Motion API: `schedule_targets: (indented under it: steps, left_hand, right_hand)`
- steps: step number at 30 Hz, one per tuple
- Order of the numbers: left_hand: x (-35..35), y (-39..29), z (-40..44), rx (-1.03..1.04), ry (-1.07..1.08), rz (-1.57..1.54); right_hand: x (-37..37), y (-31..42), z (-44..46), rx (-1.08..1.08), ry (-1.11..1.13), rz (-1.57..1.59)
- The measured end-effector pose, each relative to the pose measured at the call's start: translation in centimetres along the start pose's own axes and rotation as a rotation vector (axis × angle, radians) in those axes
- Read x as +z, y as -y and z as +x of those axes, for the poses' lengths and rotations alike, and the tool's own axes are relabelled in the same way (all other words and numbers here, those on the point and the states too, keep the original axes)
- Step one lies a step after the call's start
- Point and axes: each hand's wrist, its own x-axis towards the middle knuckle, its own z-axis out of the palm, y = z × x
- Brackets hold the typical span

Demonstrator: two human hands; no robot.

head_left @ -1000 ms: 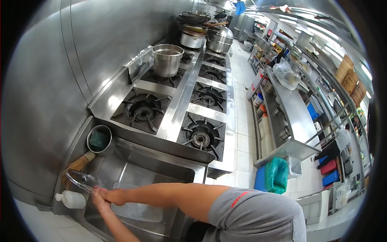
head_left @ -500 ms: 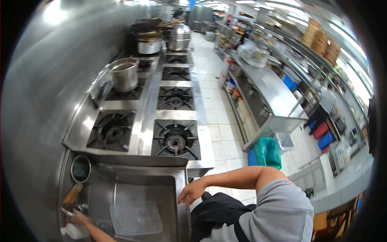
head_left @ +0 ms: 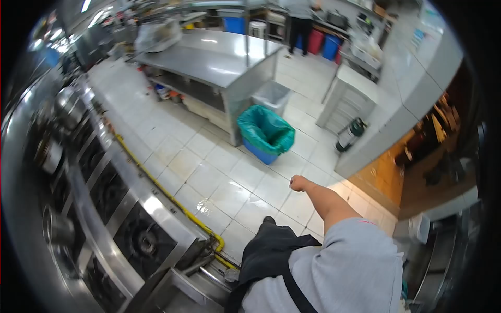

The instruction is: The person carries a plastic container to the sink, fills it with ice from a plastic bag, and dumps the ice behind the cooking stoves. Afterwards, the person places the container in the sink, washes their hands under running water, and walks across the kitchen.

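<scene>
My right hand point(head_left: 299, 183) is stretched out in front of me over the white tiled floor. Its fingers are curled closed, and whatever they hold, if anything, is hidden. Nearest to that hand is a blue bin point(head_left: 263, 153) lined with a green bag point(head_left: 266, 130), a short way beyond it and not touched. My left hand is out of view. At the bottom a corner of the steel sink point(head_left: 182, 295) shows beside my dark apron.
Gas burners point(head_left: 146, 242) run along the left, edged by a yellow pipe point(head_left: 172, 195). Ahead stand a steel worktable point(head_left: 219, 60) and a grey bin point(head_left: 272, 96). A fire extinguisher point(head_left: 350, 134) is by the wall at right. Another person point(head_left: 300, 26) stands far back.
My view has swung right, away from the sink and stove. My right hand has left the sink's edge and now reaches over the floor. My left hand has gone out of view.
</scene>
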Motion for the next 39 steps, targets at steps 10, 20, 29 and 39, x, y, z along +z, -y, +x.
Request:
schedule_targets:
  steps: [10,20,29,39]
  left_hand:
    - [-13.1,3.5,-6.3,-1.11,0.146,-0.578]
    - [-9.4,18.3,-2.1,-1.433,-0.318,-1.045]
    - [-6.8,27.4,3.4,-0.998,-0.257,-2.324]
    - [-11.0,26.8,7.2,-0.73,-1.252,-2.473]
  right_hand:
    - [-0.8,-18.5,-1.7,0.32,0.31,0.402]
    - [-2.4,-5.0,-3.9,0.062,0.391,0.178]
    - [-3.8,-5.2,-2.6,-0.082,0.269,0.02]
    - [-4.3,-5.8,-12.3,0.119,0.099,0.178]
